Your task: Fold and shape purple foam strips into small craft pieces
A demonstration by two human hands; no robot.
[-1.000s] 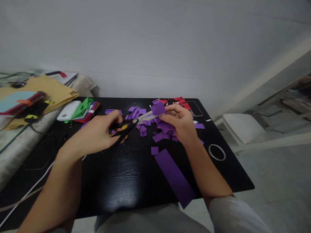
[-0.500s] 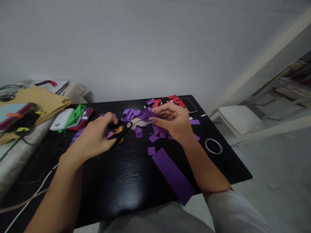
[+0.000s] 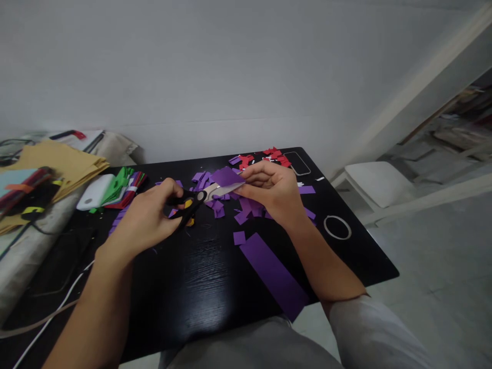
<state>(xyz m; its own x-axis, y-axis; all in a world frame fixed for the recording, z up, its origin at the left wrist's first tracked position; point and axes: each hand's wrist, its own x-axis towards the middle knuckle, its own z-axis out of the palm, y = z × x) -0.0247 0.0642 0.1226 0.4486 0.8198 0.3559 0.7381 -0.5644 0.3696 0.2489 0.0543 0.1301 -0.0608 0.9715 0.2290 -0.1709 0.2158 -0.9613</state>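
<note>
My left hand is closed round the black handles of a pair of scissors, whose metal blades point right. Between the fingertips of my right hand is a small piece of purple paper, its near edge at the blades. The blades are partly hidden by the paper. Under both hands lie several cut purple paper pieces. Nearer me a long purple paper strip lies slanting towards the table's front edge, with a small purple square by its far end.
Red paper scraps lie at the back right of the black table. A white ring outline is on the right. On the left are bundled coloured papers, yellow sheets and a white cable. A white stool stands beyond.
The scissors' blades have come closer together and the purple paper now shows more of its flat face over them. My right hand keeps its pinch in nearly the same place.
</note>
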